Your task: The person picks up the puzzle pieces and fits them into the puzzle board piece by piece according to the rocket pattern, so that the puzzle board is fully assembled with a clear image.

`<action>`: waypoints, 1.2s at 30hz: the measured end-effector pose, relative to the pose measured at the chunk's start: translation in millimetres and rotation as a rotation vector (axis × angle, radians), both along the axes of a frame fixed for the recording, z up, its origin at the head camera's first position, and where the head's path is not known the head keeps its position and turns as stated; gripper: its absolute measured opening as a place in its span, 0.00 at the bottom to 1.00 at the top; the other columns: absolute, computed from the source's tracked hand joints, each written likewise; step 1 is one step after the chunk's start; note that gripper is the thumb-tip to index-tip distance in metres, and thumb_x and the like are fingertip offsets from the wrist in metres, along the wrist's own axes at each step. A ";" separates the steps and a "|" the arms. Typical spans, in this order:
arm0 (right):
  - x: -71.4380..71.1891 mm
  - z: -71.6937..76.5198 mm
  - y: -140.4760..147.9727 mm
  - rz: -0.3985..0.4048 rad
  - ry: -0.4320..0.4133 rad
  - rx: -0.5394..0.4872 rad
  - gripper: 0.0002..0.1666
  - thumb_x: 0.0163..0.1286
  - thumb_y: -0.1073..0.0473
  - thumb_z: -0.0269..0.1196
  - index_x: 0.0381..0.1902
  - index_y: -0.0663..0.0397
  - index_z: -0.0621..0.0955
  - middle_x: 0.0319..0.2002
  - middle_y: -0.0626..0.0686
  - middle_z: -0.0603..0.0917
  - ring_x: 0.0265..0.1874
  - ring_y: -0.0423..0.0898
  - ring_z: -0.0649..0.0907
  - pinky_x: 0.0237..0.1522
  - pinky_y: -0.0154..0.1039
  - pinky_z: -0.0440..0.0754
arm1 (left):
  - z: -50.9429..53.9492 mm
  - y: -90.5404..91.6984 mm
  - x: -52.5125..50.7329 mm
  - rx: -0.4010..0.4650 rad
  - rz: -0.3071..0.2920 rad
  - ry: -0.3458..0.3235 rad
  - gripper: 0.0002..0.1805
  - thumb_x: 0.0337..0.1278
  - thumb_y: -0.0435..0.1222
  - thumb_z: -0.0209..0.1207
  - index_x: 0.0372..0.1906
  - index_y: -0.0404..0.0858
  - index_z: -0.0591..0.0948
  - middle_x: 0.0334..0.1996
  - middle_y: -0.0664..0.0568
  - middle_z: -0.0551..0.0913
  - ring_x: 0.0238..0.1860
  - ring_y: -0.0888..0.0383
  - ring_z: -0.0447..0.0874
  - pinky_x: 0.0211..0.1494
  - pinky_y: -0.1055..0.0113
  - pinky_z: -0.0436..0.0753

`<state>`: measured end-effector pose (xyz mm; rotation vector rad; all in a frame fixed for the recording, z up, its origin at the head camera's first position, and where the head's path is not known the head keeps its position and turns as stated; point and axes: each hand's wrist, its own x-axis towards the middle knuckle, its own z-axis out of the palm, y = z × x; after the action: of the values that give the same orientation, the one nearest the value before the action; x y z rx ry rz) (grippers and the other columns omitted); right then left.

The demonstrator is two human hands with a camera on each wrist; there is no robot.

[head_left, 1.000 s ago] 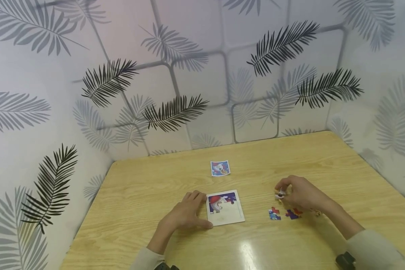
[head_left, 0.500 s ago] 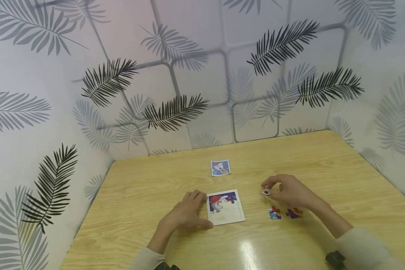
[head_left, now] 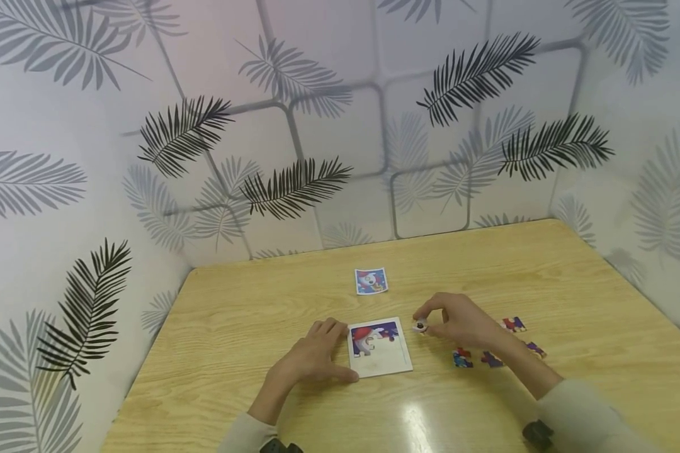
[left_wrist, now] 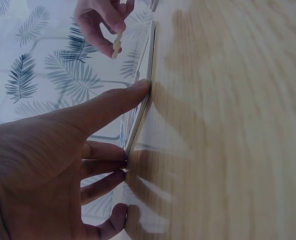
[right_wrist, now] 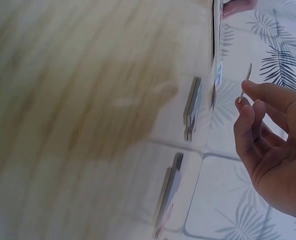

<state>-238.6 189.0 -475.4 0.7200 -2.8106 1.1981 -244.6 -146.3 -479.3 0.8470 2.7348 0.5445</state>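
A square jigsaw board [head_left: 382, 365] with a pale border lies on the table, its upper part filled with a red, white and purple picture. My left hand [head_left: 315, 355] rests against the board's left side, thumb at the near corner and fingers along the edge; the left wrist view shows the thumb [left_wrist: 118, 102] stretched out along it. My right hand [head_left: 459, 322] pinches a small white puzzle piece [head_left: 420, 325] between thumb and fingertips, just right of the board. In the right wrist view that piece [right_wrist: 245, 84] is seen edge-on, raised off the table.
Loose puzzle pieces lie right of the board: a blue and red one [head_left: 462, 358], a purple one [head_left: 492, 359] and others [head_left: 513, 324] beyond the right forearm. A small picture card [head_left: 371, 281] lies behind the board. A patterned wall [head_left: 340, 207] stands at the table's back.
My right hand has moved left with the white puzzle piece, from above the loose pieces to beside the board. More loose pieces now show behind the forearm. The left hand stays put.
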 end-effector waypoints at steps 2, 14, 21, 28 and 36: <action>-1.5 -0.7 -4.6 0.022 0.011 -0.007 0.14 0.63 0.67 0.73 0.47 0.53 0.89 0.46 0.51 0.88 0.18 0.37 0.70 0.22 0.33 0.74 | -0.6 0.1 -0.1 -0.002 0.001 0.000 0.47 0.49 0.57 0.76 0.70 0.40 0.71 0.68 0.46 0.72 0.69 0.44 0.67 0.67 0.42 0.77; -4.1 0.2 -33.5 0.109 0.009 -0.030 0.13 0.62 0.69 0.73 0.44 0.51 0.91 0.42 0.48 0.89 0.27 0.42 0.73 0.27 0.32 0.73 | -0.6 1.9 0.0 -0.034 0.024 -0.011 0.48 0.48 0.59 0.76 0.71 0.41 0.71 0.69 0.47 0.71 0.71 0.44 0.66 0.65 0.39 0.77; -3.4 -1.8 -47.6 0.132 0.055 0.029 0.13 0.61 0.70 0.73 0.41 0.51 0.91 0.41 0.48 0.89 0.38 0.47 0.83 0.38 0.35 0.78 | -1.7 2.0 0.4 -0.026 0.019 -0.003 0.47 0.48 0.58 0.76 0.69 0.41 0.72 0.68 0.47 0.72 0.70 0.44 0.67 0.66 0.40 0.77; -1.9 -1.2 -58.7 0.084 0.034 0.103 0.11 0.61 0.69 0.74 0.38 0.48 0.92 0.42 0.46 0.90 0.48 0.50 0.86 0.55 0.52 0.84 | -0.8 2.2 0.5 -0.028 0.021 -0.007 0.46 0.48 0.58 0.76 0.69 0.41 0.73 0.67 0.47 0.72 0.69 0.45 0.67 0.66 0.40 0.77; -3.0 0.2 -70.2 0.109 0.059 0.150 0.11 0.59 0.69 0.75 0.38 0.49 0.92 0.40 0.47 0.89 0.46 0.49 0.87 0.53 0.52 0.85 | 1.2 1.9 0.3 -0.024 0.019 -0.012 0.46 0.48 0.58 0.76 0.68 0.41 0.73 0.67 0.48 0.72 0.69 0.44 0.67 0.65 0.40 0.78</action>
<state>-241.6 118.8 -475.2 0.9114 -2.8691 0.9680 -244.3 -144.4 -478.1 0.8101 2.7358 0.5173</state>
